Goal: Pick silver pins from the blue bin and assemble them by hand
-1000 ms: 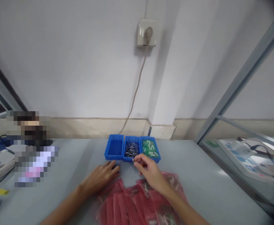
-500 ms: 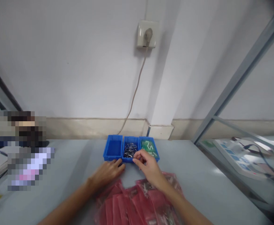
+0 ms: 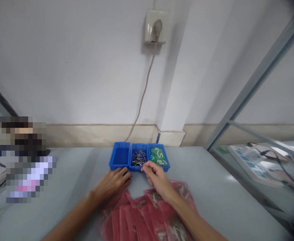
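Note:
Three small blue bins stand side by side in front of me. The left bin (image 3: 120,156) shows its bare blue floor. Dark and silvery screws (image 3: 139,158) fill the middle one, and white plug-like pieces (image 3: 158,154) lie on green in the right one. My right hand (image 3: 157,176) is at the front edge of the middle bin, thumb and fingertips pinched together; whatever is between them is too small to make out. Resting on the table before the left bin, my left hand (image 3: 117,180) has its fingers loosely stretched out. Red plastic bags (image 3: 143,217) with small parts inside lie under my forearms.
A wall socket (image 3: 156,27) with a plugged-in cable (image 3: 144,92) is above the bins. To the right, behind a metal frame (image 3: 247,85), lies a white power strip (image 3: 252,165). Another person (image 3: 27,140), blurred out, is at the far left.
The view has tilted slightly, so everything sits a little higher and further left. My right hand stays pinched at the middle bin's edge; my left hand still rests by the left bin.

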`<act>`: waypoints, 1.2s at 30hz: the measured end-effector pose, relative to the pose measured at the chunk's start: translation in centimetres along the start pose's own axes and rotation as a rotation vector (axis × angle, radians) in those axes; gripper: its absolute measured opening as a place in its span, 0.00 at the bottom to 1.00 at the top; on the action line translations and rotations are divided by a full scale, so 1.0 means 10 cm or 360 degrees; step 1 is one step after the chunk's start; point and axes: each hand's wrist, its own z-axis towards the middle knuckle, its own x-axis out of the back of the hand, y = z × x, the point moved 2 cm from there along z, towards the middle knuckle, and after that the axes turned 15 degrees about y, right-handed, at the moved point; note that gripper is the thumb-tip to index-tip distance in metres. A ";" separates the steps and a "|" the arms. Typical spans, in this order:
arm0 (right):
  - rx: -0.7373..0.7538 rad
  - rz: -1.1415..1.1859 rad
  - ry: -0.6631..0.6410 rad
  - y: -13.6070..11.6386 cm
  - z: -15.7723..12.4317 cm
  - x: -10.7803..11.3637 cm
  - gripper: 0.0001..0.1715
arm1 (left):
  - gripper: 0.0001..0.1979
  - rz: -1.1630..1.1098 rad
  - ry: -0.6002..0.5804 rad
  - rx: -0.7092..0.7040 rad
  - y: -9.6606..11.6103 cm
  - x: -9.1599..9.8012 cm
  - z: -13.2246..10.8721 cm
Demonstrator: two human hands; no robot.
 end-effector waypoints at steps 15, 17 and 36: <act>0.0380 -0.0304 0.0145 -0.03 -0.06 0.02 0.08 | 0.02 0.0001 0.0065 -0.0081 -0.05 0.03 -0.07; 0.0398 -0.0324 0.0142 -0.05 -0.07 0.03 0.07 | 0.02 -0.0001 0.0077 -0.0088 -0.06 0.04 -0.07; 0.0247 -0.0254 0.0167 -0.06 -0.07 -0.03 0.23 | 0.13 -0.0154 0.0313 -0.0075 -0.06 0.10 -0.06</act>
